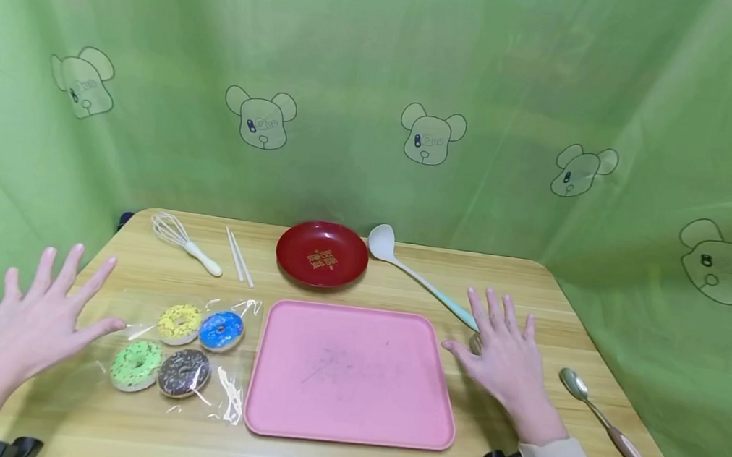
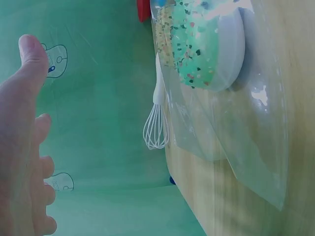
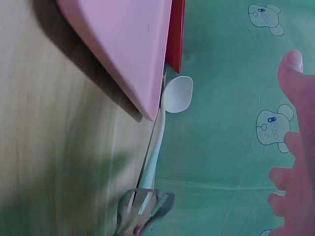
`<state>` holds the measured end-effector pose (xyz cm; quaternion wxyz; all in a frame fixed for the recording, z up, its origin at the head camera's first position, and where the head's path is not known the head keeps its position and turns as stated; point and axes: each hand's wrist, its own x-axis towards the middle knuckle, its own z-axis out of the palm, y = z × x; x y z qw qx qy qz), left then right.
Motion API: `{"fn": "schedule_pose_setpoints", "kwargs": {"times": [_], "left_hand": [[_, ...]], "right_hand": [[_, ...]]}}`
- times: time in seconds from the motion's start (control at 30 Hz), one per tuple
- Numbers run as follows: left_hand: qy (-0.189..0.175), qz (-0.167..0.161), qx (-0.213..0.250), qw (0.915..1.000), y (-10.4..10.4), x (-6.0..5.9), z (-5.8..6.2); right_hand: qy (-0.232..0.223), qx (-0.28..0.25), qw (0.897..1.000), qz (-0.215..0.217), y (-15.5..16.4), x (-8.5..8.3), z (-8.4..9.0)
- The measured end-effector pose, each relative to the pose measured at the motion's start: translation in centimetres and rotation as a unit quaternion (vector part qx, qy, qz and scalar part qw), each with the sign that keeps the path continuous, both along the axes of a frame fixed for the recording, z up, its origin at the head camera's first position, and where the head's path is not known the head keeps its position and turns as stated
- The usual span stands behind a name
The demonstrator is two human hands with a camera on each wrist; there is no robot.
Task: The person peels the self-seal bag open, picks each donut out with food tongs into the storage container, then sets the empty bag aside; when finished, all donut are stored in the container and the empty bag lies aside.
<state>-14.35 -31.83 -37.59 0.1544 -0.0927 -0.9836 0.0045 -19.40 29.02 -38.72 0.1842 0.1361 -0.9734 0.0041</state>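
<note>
— How many doughnuts in the clear bag (image 1: 222,383) on the desk (image 1: 531,286)?

— Four: one yellow (image 1: 179,323), one blue (image 1: 221,330), one green (image 1: 135,365), one chocolate (image 1: 183,372).

— And the rest?

— One pink tray (image 1: 353,376). One red plate (image 1: 322,253) at its twelve o'clock. One whisk (image 1: 184,237), two chopsticks (image 1: 239,257), one white ladle (image 1: 417,276), one metal spoon (image 1: 612,431). Two hands, left (image 1: 38,319) and right (image 1: 505,353).

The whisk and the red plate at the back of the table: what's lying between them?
A pair of pale chopsticks lies between the whisk and the red plate, touching neither. The head view shows this plainly.
</note>
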Motion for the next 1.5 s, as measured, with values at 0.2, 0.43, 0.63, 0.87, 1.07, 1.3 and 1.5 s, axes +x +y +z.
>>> {"fn": "schedule_pose_setpoints", "kwargs": {"times": [0.2,0.43,0.63,0.87,1.07,1.3,1.5], "left_hand": [[-0.003,-0.003,0.018,0.9998,-0.5,0.1,-0.5],[-0.017,-0.010,0.062,0.9979,-1.8,1.1,-2.4],[-0.046,-0.032,0.115,0.9918,-2.3,2.3,-4.2],[-0.090,-0.055,0.222,0.9693,-1.6,3.1,-6.2],[-0.126,-0.083,0.273,0.9500,0.2,3.0,-7.2],[-0.146,-0.077,0.269,0.9488,1.3,2.8,-8.3],[-0.165,-0.076,0.272,0.9450,1.8,2.7,-8.7]], "right_hand": [[-0.021,-0.016,1.000,-0.001,-0.5,0.0,-0.4],[-0.050,-0.068,0.996,0.008,-1.6,0.4,-1.7],[-0.040,-0.151,0.987,0.039,-3.6,1.0,-2.2],[-0.047,-0.288,0.955,0.061,-7.3,1.8,-2.9],[-0.062,-0.402,0.907,0.108,-11.0,2.3,-3.1],[-0.092,-0.430,0.882,0.171,-15.0,3.3,-3.5],[-0.131,-0.393,0.889,0.196,-17.8,4.3,-3.9]]}}
